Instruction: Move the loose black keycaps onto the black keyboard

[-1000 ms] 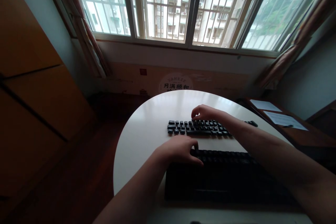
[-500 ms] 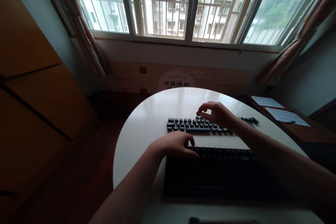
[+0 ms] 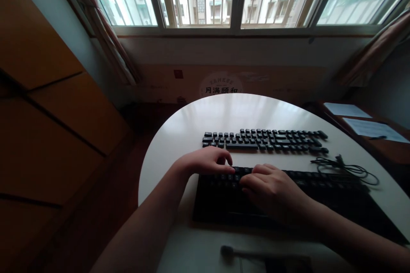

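Note:
A black keyboard [image 3: 336,192] lies across the near part of a white round table [image 3: 224,113]. My left hand [image 3: 205,163] rests on its far left corner with curled fingers, thumb against the edge. Just right of it, my right hand [image 3: 272,187] lies on the keyboard's left half. Its fingers are bent and pressed together on the key field, and what they hold is hidden. Beyond the keyboard, loose black keycaps [image 3: 265,140] are laid out in rows in the pattern of a keyboard.
A black cable [image 3: 346,168] coils on the table at the right, beside the keyboard's far edge. A dark, slim tool [image 3: 243,254] lies at the table's near edge. Papers [image 3: 368,128] sit on a low wooden desk at the right. A wooden cabinet [image 3: 48,115] stands at the left.
My right hand pinched a keycap from the far rows, lifted it, and came back down onto the keyboard beside my left hand. The view tilted down; my left hand stayed on the corner.

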The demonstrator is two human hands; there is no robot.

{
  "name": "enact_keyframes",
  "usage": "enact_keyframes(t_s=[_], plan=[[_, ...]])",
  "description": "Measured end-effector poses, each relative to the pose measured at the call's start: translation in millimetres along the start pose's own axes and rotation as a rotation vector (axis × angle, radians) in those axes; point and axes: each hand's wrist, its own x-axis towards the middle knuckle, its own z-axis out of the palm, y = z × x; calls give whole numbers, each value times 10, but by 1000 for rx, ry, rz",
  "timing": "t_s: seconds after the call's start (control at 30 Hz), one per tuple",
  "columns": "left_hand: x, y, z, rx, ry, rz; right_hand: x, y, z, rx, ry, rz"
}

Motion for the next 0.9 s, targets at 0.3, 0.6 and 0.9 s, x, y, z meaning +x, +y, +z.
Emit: enact_keyframes(t_s=[0.3,0.6,0.9], plan=[[4,34,0,56,-11,7,-12,-39,19,-52,-25,-38],[34,241,149,283,90,18,-5,-90,-19,-98,17,124],[101,351,302,325,157,-34,-60,-5,-53,-68,-25,212]])
